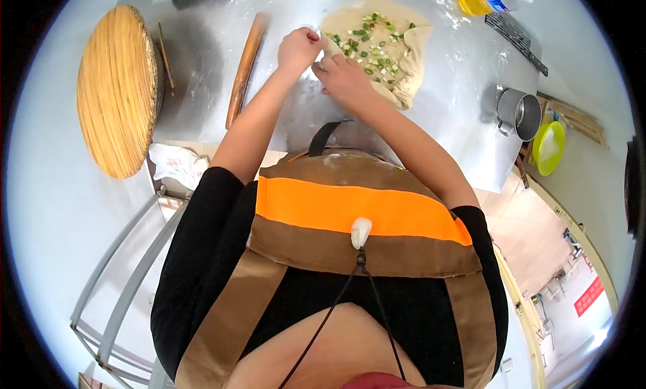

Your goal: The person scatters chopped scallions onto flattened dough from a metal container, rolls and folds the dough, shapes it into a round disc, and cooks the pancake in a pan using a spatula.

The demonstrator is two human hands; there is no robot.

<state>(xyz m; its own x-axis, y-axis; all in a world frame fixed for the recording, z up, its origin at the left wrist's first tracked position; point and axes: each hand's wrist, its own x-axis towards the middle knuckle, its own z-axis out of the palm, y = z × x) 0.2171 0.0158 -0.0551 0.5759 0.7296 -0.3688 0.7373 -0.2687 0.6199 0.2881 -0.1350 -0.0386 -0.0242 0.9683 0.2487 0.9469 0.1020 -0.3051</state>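
A thin sheet of dough (350, 20) lies on the metal worktop, scattered with chopped scallions (385, 49). Its right edge is folded inward and the lower right part is gathered in creases. My left hand (301, 50) is closed in a pinch at the dough's left edge. Just below and to the right, my right hand (343, 81) also pinches the dough edge, its fingertips partly hidden. A wooden rolling pin (246, 69) lies to the left of my left hand, apart from it.
A round woven straw lid (116, 92) stands at the left, with a thin stick (166, 56) beside it. On the right are an oil bottle (486, 0), a black slotted utensil (517, 41), a metal pot (519, 113) and a yellow-green basin (550, 148). Flour dusts the worktop (464, 86).
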